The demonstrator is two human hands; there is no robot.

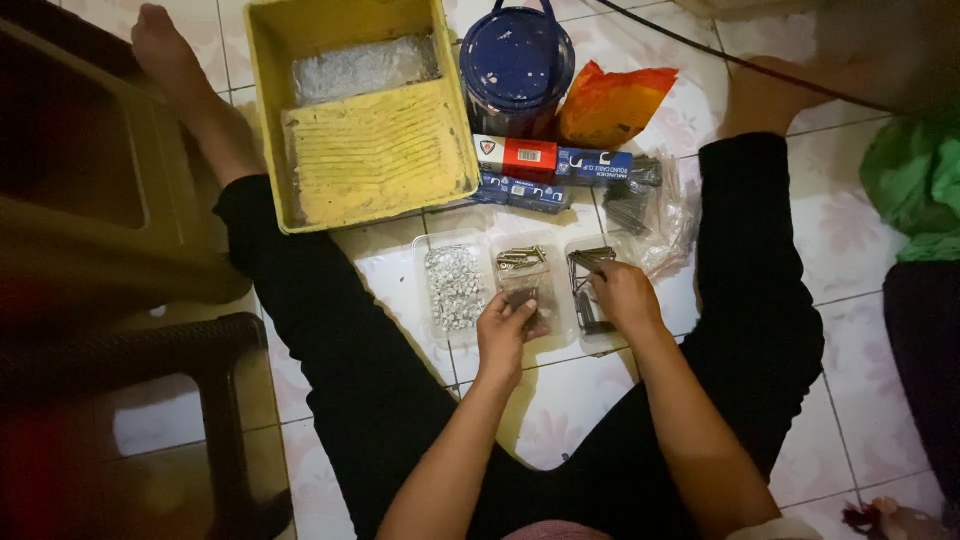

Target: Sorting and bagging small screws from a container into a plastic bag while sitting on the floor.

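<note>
At mid-frame the left hand [507, 333] pinches a few dark screws [521, 297] over the middle clear tray [530, 285], while just right the right hand [624, 293] grasps dark nails [585, 262] in the neighbouring tray [592, 330].

Seen from your own head camera: you wear black trousers, close-fitting and plain, with no visible pattern, stripe or marking, the fabric running from the hips to cuffs that end just above the ankles. Your feet are bare, without socks or shoes. Your forearms are bare too, with no sleeves reaching into view, and no watch, bracelet or band shows at either wrist. Your hands, the left hand [508, 335] and the right hand [624, 296], are uncovered, without gloves, and no rings can be made out. A sliver of pinkish fabric shows at your waist, at the bottom edge of the frame.
</note>
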